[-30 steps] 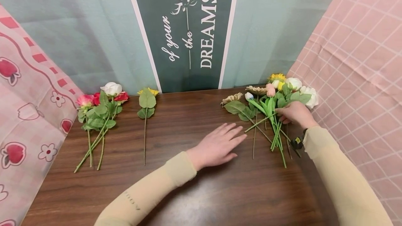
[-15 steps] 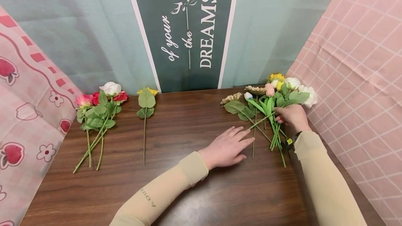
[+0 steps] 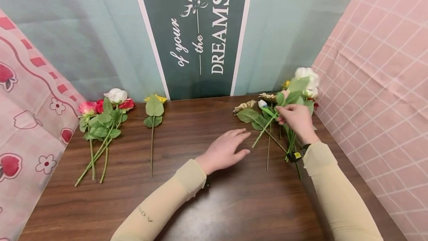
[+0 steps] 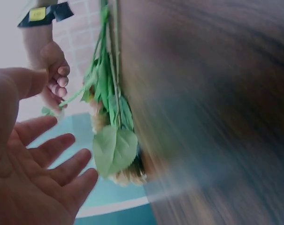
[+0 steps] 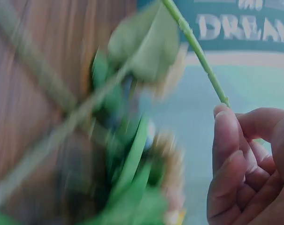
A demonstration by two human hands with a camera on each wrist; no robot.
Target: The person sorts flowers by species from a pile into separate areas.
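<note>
- Two hands over the tabletop (image 3: 214,203) — the right hand (image 3: 295,120) pinches a white flower (image 3: 305,75) by its stem, lifted above the flower pile (image 3: 264,116) near the far right corner
- Left hand (image 3: 224,151) hovers near mid-table, fingers spread, holding nothing
- Rose bunch (image 3: 101,122) and a single yellow flower (image 3: 153,107) lie by the far left edge

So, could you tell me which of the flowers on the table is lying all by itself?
The yellow flower with two broad leaves, left of centre: it lies alone between the rose bunch and the left hand.
</note>
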